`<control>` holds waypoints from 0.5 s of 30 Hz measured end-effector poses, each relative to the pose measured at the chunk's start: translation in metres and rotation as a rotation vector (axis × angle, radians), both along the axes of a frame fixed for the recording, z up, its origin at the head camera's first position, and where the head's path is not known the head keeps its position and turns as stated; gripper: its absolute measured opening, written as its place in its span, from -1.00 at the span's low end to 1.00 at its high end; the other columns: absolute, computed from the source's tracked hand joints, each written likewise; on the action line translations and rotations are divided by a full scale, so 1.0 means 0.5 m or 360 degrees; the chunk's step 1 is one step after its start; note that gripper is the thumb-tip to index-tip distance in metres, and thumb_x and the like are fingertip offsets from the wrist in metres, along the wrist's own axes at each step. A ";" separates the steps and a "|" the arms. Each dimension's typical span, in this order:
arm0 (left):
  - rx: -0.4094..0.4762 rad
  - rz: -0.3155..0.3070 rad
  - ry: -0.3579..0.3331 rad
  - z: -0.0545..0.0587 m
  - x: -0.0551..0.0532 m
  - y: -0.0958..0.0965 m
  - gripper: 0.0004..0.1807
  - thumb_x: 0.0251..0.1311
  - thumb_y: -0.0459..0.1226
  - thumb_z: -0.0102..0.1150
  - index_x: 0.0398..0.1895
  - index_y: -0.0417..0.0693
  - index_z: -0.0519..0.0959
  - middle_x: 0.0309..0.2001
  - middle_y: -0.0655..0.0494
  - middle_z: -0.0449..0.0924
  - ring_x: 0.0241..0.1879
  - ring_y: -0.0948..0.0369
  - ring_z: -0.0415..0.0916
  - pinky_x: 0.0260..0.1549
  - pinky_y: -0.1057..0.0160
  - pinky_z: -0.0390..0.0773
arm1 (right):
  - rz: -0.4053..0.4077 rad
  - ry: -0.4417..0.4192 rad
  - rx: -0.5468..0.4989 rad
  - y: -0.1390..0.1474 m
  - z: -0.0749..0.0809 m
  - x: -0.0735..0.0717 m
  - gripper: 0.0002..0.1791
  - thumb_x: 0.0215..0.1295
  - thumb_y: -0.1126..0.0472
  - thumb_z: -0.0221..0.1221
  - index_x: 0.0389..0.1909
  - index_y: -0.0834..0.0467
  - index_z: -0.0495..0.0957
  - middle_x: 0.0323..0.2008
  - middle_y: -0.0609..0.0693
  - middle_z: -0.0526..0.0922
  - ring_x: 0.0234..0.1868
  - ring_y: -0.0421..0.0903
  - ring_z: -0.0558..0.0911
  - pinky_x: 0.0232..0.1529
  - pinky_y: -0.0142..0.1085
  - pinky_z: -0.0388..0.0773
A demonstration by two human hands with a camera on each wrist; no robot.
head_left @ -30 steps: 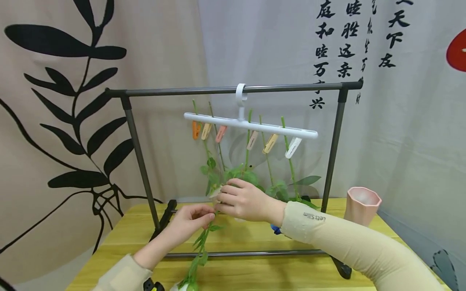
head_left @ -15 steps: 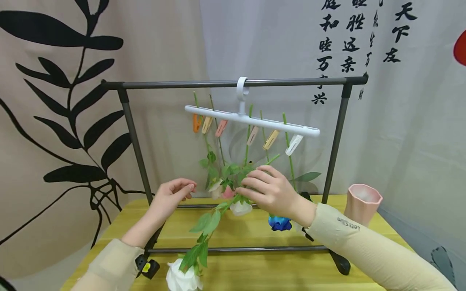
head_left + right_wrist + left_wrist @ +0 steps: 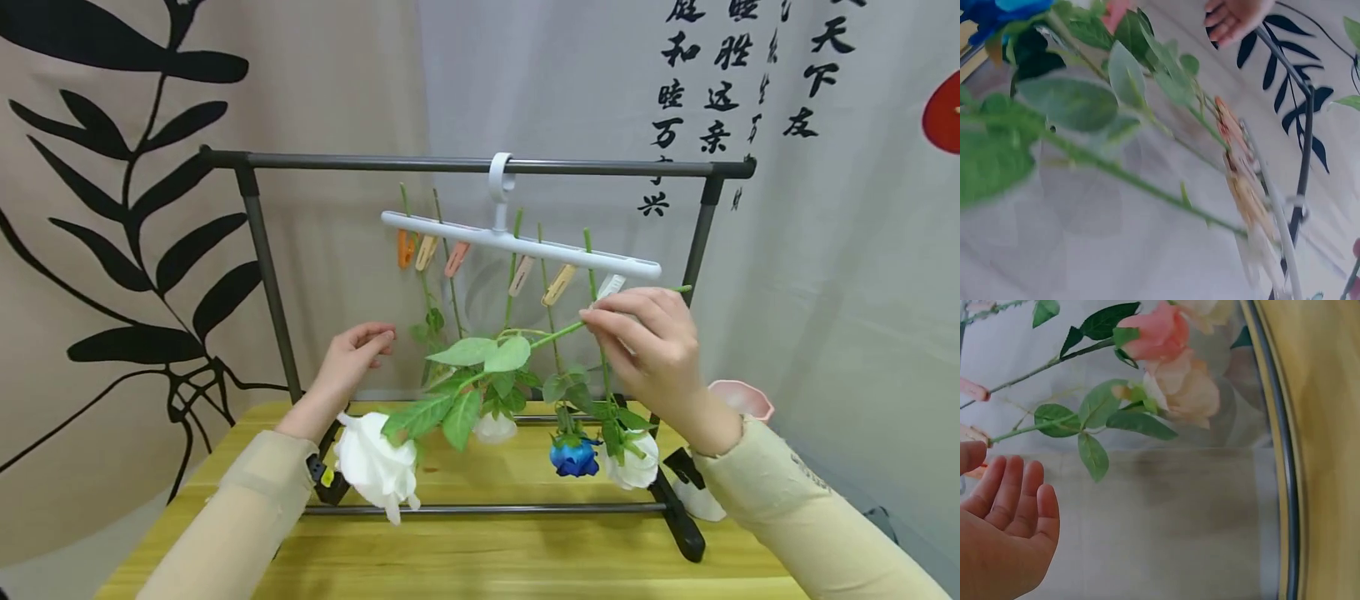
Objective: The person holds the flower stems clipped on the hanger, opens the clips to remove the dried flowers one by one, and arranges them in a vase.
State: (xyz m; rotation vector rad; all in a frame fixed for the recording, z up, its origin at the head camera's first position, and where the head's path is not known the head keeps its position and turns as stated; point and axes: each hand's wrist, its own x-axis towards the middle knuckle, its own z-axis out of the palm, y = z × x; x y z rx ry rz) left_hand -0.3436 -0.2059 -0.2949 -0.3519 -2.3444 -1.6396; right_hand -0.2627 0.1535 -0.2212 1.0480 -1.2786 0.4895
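Note:
My right hand pinches the green stem of a white rose, whose bloom hangs at the lower left, in front of the rack. The stem end sticks out beyond the fingers. My left hand is raised at the left with loosely bent fingers and holds nothing; it also shows in the left wrist view. Behind the held rose, a white hanger carries clothespins, among them an orange clothespin. These grip stems of upside-down roses, including a blue rose, a white rose and a pink rose.
The hanger hooks over a dark metal rack standing on a wooden table. A pink cup is partly hidden behind my right wrist. A printed curtain hangs behind the rack.
My left hand has let go of the stem and moved up and left. My right hand has moved right and up with the white rose, lifting its bloom from the table's front.

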 end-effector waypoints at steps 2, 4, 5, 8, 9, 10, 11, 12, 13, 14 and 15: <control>0.0023 0.0003 -0.0009 0.010 -0.014 0.007 -0.52 0.42 -0.08 0.03 0.23 -0.22 0.46 0.07 -0.14 0.56 -0.03 0.11 0.51 -0.11 0.20 0.53 | 0.0027 -0.0025 -0.0083 0.009 0.009 0.003 -0.83 0.27 0.28 0.27 -0.45 0.30 0.70 -0.44 0.17 0.66 -0.39 0.19 0.56 -0.30 -0.04 0.38; 0.0050 0.0011 -0.0024 0.019 -0.025 0.017 -0.50 0.43 -0.07 0.02 0.27 -0.20 0.43 0.12 -0.16 0.52 0.03 0.08 0.49 -0.05 0.15 0.51 | 0.0017 -0.0042 -0.0144 0.019 0.016 0.005 -0.79 0.28 0.25 0.27 -0.47 0.32 0.69 -0.45 0.19 0.65 -0.40 0.20 0.54 -0.28 -0.08 0.37; 0.0079 0.0015 -0.0041 0.023 -0.031 0.021 -0.50 0.43 -0.06 0.02 0.29 -0.18 0.42 0.15 -0.16 0.50 0.06 0.06 0.47 -0.02 0.13 0.49 | 0.0006 -0.0051 -0.0167 0.024 0.019 0.005 -0.76 0.30 0.23 0.26 -0.47 0.33 0.68 -0.45 0.20 0.65 -0.40 0.21 0.53 -0.27 -0.11 0.37; 0.0208 0.0021 -0.0103 0.036 -0.044 0.037 -0.47 0.43 -0.07 0.02 0.35 -0.13 0.37 0.22 -0.16 0.43 0.15 -0.01 0.40 0.07 0.07 0.43 | -0.0023 -0.0092 -0.0229 0.039 0.025 0.005 -0.75 0.28 0.22 0.27 -0.47 0.35 0.67 -0.45 0.23 0.63 -0.40 0.23 0.52 -0.21 -0.23 0.37; 0.0242 0.0021 -0.0119 0.040 -0.048 0.042 -0.45 0.43 -0.07 0.00 0.38 -0.12 0.33 0.25 -0.17 0.40 0.19 -0.03 0.37 0.11 0.05 0.41 | -0.0031 -0.0112 -0.0246 0.045 0.026 0.004 -0.78 0.26 0.25 0.29 -0.46 0.35 0.67 -0.44 0.24 0.63 -0.39 0.23 0.52 -0.19 -0.27 0.36; 0.0289 0.0022 -0.0144 0.045 -0.051 0.046 -0.44 0.44 -0.07 -0.01 0.40 -0.11 0.30 0.28 -0.16 0.37 0.22 -0.03 0.34 0.14 0.06 0.39 | -0.0034 -0.0135 -0.0264 0.050 0.027 0.003 -0.84 0.21 0.31 0.31 -0.45 0.36 0.67 -0.44 0.24 0.63 -0.38 0.23 0.51 -0.16 -0.32 0.36; 0.0334 0.0021 -0.0163 0.050 -0.053 0.049 -0.43 0.44 -0.07 -0.02 0.42 -0.10 0.26 0.30 -0.16 0.34 0.26 -0.03 0.30 0.18 0.06 0.34 | -0.0037 -0.0157 -0.0283 0.055 0.027 0.001 -0.91 0.15 0.37 0.33 -0.45 0.36 0.67 -0.43 0.25 0.63 -0.37 0.23 0.51 -0.15 -0.35 0.35; 0.0377 0.0018 -0.0176 0.055 -0.056 0.053 -0.41 0.45 -0.08 -0.03 0.44 -0.11 0.23 0.33 -0.16 0.31 0.29 -0.04 0.27 0.21 0.06 0.32 | -0.0044 -0.0179 -0.0301 0.060 0.027 0.000 -0.95 0.08 0.44 0.34 -0.44 0.36 0.67 -0.42 0.25 0.63 -0.36 0.22 0.51 -0.14 -0.38 0.35; 0.0410 0.0011 -0.0191 0.059 -0.057 0.057 -0.40 0.45 -0.08 -0.06 0.47 -0.11 0.18 0.35 -0.17 0.28 0.31 -0.04 0.23 0.23 0.06 0.29 | -0.0051 -0.0201 -0.0318 0.066 0.027 -0.003 -0.92 0.00 0.51 0.35 -0.43 0.37 0.67 -0.41 0.25 0.63 -0.35 0.22 0.52 -0.14 -0.40 0.35; 0.0434 0.0001 -0.0198 0.063 -0.059 0.060 -0.38 0.46 -0.08 -0.09 0.49 -0.12 0.13 0.38 -0.17 0.23 0.34 -0.04 0.20 0.25 0.06 0.27 | -0.0065 -0.0222 -0.0333 0.072 0.027 -0.005 -0.86 -0.07 0.57 0.35 -0.43 0.37 0.67 -0.40 0.26 0.63 -0.35 0.21 0.52 -0.14 -0.42 0.35; 0.0458 -0.0014 -0.0200 0.067 -0.061 0.064 -0.37 0.47 -0.09 -0.11 0.50 -0.13 0.08 0.41 -0.16 0.18 0.36 -0.04 0.17 0.27 0.06 0.24 | -0.0084 -0.0242 -0.0352 0.078 0.027 -0.007 -0.83 -0.10 0.61 0.34 -0.43 0.38 0.67 -0.40 0.25 0.64 -0.34 0.21 0.52 -0.14 -0.44 0.35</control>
